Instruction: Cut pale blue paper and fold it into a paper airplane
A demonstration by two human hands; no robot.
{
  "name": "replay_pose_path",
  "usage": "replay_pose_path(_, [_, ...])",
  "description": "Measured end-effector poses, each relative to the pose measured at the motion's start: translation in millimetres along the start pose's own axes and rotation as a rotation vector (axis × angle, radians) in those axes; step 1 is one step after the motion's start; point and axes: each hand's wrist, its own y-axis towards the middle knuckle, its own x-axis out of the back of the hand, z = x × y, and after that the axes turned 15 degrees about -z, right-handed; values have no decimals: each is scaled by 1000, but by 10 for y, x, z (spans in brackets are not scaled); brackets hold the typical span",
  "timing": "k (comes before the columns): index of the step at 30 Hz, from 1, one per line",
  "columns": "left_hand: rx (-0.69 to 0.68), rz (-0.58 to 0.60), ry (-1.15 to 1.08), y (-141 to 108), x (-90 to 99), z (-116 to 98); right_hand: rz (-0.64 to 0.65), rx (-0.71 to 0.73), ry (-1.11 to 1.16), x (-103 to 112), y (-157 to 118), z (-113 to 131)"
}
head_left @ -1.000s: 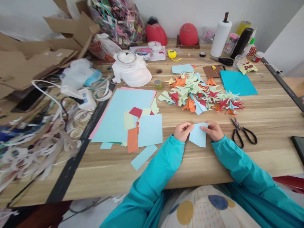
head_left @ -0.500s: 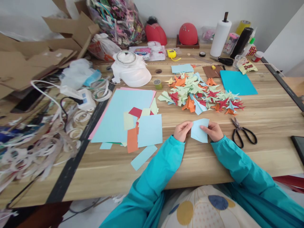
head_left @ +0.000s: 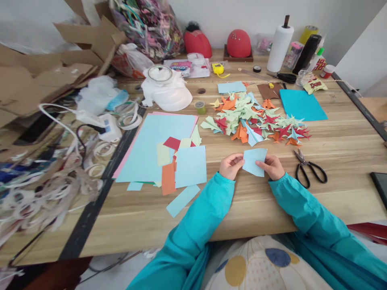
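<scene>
A small light blue paper piece (head_left: 253, 162) is held up between both hands, above the wooden table. My left hand (head_left: 231, 165) pinches its left edge between thumb and fingers. On the right edge, my right hand (head_left: 271, 166) grips it with the thumb on the front face; the other fingers are partly behind the paper. Just beyond the hands lies a heap of folded paper shapes (head_left: 242, 110) in green, orange, red and blue. A light blue square (head_left: 191, 166) lies to the left, over coloured scraps and larger sheets (head_left: 142, 149).
Black-handled scissors (head_left: 310, 168) lie right of my right hand. A teal stack (head_left: 303, 104) sits at the back right. White-wrapped object (head_left: 169, 90), green spool (head_left: 200, 106) and yellow tape measure (head_left: 218, 69) stand farther back. Tangled strips (head_left: 33, 197) cover the left side.
The blue paper has risen slightly and turned, and its outline now looks squarer. My left hand has shifted slightly left; my right hand stays nearly in place.
</scene>
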Motion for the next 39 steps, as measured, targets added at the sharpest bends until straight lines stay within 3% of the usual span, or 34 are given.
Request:
replay_pose_path(7, [195,-15,-141,54,0,150,-23,8,6,45,47,-101])
replay_pose_path(15, [322,131,-287,8,-24,-19,9,106,-6,101,64,-134])
replay_pose_path(20, [203,126,-189,15,-21,36,-32,207,-141,70,8,-20])
replay_pose_path(25, [30,57,-145,38,-4,75,9,178,-143,105,-18,13])
replay_pose_path(39, [-56,19,43,-24,3,-58,-102,222,-248,51,19,-72])
